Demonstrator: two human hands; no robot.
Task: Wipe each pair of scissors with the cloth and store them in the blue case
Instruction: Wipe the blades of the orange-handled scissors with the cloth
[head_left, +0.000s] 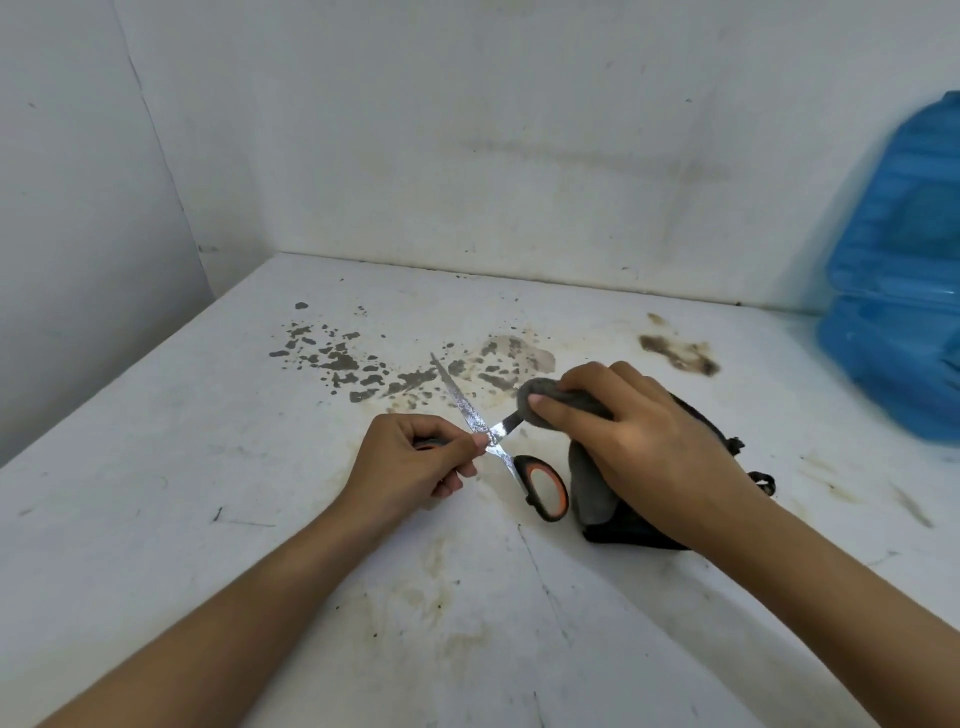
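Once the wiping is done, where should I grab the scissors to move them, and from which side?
Probably take the free orange-and-black handle loop, coming from the near right. The scissors are spread open with one bare blade pointing away; the cloth in the right hand covers the other, and the left hand holds the second handle.

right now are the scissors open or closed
Open. The scissors have their blades spread in an X: one points up-left, bare; the other runs right into the grey cloth held by the right hand.

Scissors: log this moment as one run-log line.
stage: wiping | scissors: open | left hand: grips one handle | right hand: rubs cloth on one blade | case: under right hand
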